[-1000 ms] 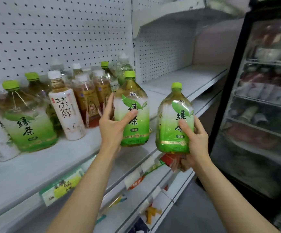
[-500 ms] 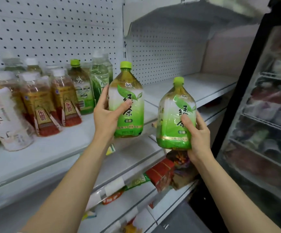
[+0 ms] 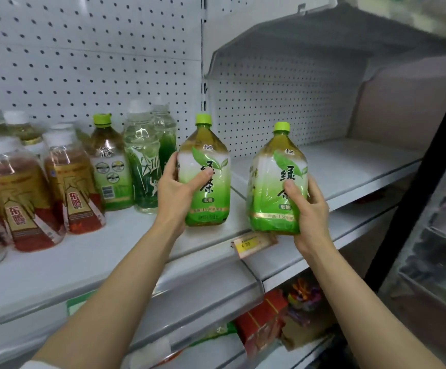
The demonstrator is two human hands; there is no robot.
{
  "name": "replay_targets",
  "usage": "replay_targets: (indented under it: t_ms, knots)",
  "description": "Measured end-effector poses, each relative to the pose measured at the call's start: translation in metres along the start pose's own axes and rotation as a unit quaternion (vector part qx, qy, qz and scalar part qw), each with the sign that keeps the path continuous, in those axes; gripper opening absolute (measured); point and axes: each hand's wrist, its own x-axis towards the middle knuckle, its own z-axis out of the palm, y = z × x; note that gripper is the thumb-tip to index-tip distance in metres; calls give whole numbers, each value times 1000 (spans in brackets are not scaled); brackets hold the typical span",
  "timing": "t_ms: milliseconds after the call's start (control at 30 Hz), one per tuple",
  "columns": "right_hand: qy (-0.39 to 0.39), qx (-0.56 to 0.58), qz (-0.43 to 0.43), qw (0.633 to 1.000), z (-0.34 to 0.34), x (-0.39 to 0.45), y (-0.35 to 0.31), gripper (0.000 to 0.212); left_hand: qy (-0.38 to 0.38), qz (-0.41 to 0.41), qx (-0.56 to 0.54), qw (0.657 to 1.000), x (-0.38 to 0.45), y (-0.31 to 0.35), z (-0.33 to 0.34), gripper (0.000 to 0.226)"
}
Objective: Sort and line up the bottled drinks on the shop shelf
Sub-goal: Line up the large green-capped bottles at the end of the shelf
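Each hand grips a big green tea bottle: left hand (image 3: pixel 175 194) one (image 3: pixel 205 177), right hand (image 3: pixel 311 211) the other (image 3: pixel 276 182). Placing step, seemingly; next they need setting side by side on the shelf (image 3: pixel 126 249).

Green tea bottles (image 3: pixel 205 179) (image 3: pixel 279 182): "绿茶", "低糖". Red-label bottles (image 3: pixel 76 198): "东鹏". Price tag (image 3: pixel 248 245): unreadable.

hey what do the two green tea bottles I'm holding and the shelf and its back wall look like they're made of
Both green tea bottles look like clear plastic: tea shows through above glossy, glinting shrink labels, and the green caps look like matte plastic. The shelf seems to be white painted sheet metal, smooth with a rolled front lip. The back wall is perforated panel, probably the same metal.
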Motion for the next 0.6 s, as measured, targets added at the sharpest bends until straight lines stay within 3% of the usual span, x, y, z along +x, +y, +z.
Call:
replay_targets:
  t_ms: [67,367,467,600]
  knots:
    - [-21,-6,-2,1000,-3,21,3,57,18,0,18,1000,7,-7,10,104]
    - [-126,-33,13,991,-19,112,22,59,116,1,51,992,41,-32,46,113]
    - [-168,-36,28,985,-15,140,40,58,120,5,95,988,49,-35,45,118]
    - [-208,-53,42,976,-3,168,60,73,108,11,174,979,61,-43,41,110]
